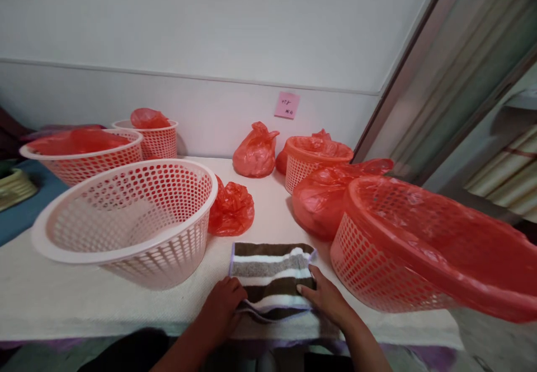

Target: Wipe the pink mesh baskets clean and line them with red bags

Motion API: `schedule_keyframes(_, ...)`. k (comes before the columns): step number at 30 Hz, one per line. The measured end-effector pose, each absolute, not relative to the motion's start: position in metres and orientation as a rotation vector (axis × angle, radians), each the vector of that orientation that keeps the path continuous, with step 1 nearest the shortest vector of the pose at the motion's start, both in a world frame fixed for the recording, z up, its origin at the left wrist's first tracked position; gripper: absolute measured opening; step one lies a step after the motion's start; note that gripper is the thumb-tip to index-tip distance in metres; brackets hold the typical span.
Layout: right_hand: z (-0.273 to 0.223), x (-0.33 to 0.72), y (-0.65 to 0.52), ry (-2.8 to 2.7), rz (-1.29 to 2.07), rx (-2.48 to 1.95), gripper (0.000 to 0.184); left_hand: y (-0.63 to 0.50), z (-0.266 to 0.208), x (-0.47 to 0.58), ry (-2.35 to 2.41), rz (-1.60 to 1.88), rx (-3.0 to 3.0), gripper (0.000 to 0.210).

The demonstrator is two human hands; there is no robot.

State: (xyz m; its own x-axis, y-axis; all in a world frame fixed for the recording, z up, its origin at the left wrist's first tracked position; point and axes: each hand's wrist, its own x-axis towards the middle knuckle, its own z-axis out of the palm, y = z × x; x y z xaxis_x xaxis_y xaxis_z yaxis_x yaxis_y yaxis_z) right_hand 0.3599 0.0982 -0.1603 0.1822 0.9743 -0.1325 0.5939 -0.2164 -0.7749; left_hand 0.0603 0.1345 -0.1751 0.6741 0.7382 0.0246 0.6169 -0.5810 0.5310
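A striped towel [272, 271] in brown, white and grey, with lilac edging, lies on the white-covered table between my hands. My left hand [226, 302] is closed on its lower left edge, fingers curled. On the opposite side my right hand [325, 296] pinches the right edge, thumb on top of the cloth. The towel's near edge is slightly lifted and its far right corner is a little rumpled. A white mesh basket [180, 243] stands to the left of the towel, and a basket lined with red plastic [356, 249] stands to the right.
Several red plastic bags, one [255, 151] by the wall and one crumpled [232, 210] beside the white basket, sit on the table [268, 204]. More lined baskets stand at the back left [161, 140] and back right [297, 170]. A pink note [287, 105] is on the wall.
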Motion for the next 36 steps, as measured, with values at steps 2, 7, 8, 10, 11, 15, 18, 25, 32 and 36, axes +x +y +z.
schedule_keyframes(2, -0.155, 0.353, 0.100, -1.381, 0.998, -1.720, 0.049, 0.135, -0.177, 0.062, 1.077, 0.354, 2.382, 0.018)
schedule_keyframes(7, -0.150, 0.333, 0.107, -0.919, 1.252, -1.529, 0.040, 0.130, -0.177, 0.067, 1.164, 0.474, 2.317, 0.022)
schedule_keyframes(8, -0.152, 0.329, 0.109, -0.868, 1.260, -1.528, 0.039, 0.128, -0.176, 0.068, 1.172, 0.502, 2.308, 0.024)
schedule_keyframes(10, -0.159, 0.324, 0.113, -0.823, 1.224, -1.547, 0.034, 0.126, -0.175, 0.069, 1.173, 0.535, 2.301, 0.028)
schedule_keyframes(11, -0.162, 0.323, 0.116, -0.804, 1.186, -1.555, 0.031, 0.125, -0.176, 0.070, 1.167, 0.537, 2.302, 0.028)
schedule_keyframes(15, -0.162, 0.334, 0.130, -0.780, 0.909, -1.576, 0.032, 0.125, -0.181, 0.071, 1.150, 0.511, 2.318, 0.026)
schedule_keyframes(18, -0.146, 0.342, 0.135, -0.820, 0.668, -1.549, 0.047, 0.125, -0.185, 0.068, 1.139, 0.512, 2.318, 0.026)
schedule_keyframes(25, -0.121, 0.295, 0.129, -1.424, 0.774, -1.436, 0.045, 0.120, -0.178, 0.056, 1.064, 0.596, 2.273, 0.038)
schedule_keyframes(32, -0.125, 0.245, 0.137, -1.795, 1.115, -1.320, 0.058, 0.125, -0.176, 0.055, 1.107, 0.756, 1.985, 0.027)
schedule_keyframes(36, -0.129, 0.239, 0.137, -1.917, 1.122, -1.353, 0.061, 0.140, -0.178, 0.051, 1.223, 0.844, 1.705, 0.018)
